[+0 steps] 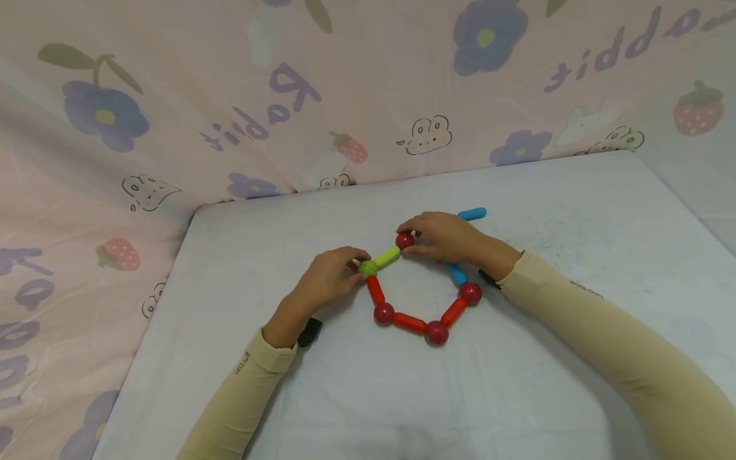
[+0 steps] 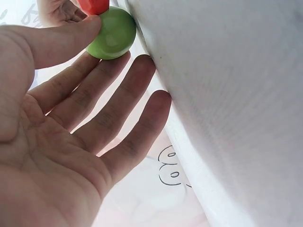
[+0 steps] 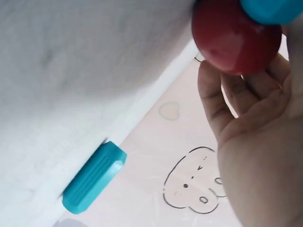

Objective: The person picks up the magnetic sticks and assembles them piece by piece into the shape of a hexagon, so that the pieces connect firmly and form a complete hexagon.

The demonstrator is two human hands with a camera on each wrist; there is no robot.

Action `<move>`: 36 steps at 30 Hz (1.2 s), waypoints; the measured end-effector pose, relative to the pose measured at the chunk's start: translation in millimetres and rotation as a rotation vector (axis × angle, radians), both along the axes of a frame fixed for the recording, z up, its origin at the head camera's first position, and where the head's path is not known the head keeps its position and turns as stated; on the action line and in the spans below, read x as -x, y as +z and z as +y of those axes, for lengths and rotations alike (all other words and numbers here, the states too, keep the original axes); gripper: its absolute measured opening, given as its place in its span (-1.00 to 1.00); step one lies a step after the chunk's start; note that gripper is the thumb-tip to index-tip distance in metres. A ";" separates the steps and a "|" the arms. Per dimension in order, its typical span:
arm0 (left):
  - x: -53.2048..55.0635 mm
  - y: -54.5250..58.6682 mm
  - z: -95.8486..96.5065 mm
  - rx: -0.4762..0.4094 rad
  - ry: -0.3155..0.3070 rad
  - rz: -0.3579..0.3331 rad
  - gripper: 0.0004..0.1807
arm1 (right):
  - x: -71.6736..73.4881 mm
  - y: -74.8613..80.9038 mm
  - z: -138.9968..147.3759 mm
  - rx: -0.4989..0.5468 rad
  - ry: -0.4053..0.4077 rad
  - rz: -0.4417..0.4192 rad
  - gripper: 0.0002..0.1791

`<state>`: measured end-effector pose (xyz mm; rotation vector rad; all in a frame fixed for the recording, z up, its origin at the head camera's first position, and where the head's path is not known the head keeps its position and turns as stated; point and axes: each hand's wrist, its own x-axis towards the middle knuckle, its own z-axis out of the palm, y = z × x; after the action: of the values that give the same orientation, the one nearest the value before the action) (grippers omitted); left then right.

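Observation:
In the head view, balls and rods form a partial ring on the white table. The left hand (image 1: 328, 280) pinches a green ball (image 1: 368, 268) between thumb and fingers; the left wrist view shows its other fingers spread. At the ring's far side the right hand (image 1: 451, 237) holds a red ball (image 1: 405, 241). A yellow-green rod (image 1: 388, 257) spans these two balls. Red rods (image 1: 410, 322) and several red balls (image 1: 437, 333) make up the near side. From the rightmost red ball (image 1: 470, 293), a blue rod (image 1: 457, 275) runs up, its far end hidden by the right hand.
A loose blue rod (image 1: 474, 213) lies beyond the right hand, also seen as a teal-blue rod (image 3: 94, 177) in the right wrist view. A printed pink curtain (image 1: 368, 96) hangs behind the white table (image 1: 517, 390). Dark wrist straps (image 1: 310, 332) show below the sleeves.

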<state>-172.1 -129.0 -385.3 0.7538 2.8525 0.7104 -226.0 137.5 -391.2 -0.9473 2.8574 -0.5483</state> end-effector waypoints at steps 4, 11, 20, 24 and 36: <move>0.5 0.4 -0.5 0.000 -0.008 0.004 -0.62 | -0.8 0.1 -2.4 -0.018 0.003 -0.002 -0.45; 0.9 -0.3 0.2 0.002 -0.007 -0.004 -0.62 | -1.8 0.2 -1.7 -0.029 0.005 -0.013 -0.43; 0.9 0.4 0.0 0.003 -0.007 0.010 -0.62 | 0.0 -2.3 -0.4 -0.030 0.015 -0.006 -0.42; 1.0 0.0 -0.2 0.003 -0.001 0.007 -0.62 | 0.9 -3.2 -0.7 -0.022 0.024 -0.007 -0.43; 1.2 -0.6 0.6 0.009 0.006 0.010 -0.62 | -1.2 0.2 10.3 -0.030 0.027 0.015 -0.44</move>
<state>-173.3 -128.4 -385.9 0.7500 2.8666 0.6963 -224.8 147.8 -391.0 -0.9877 2.8535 -0.4966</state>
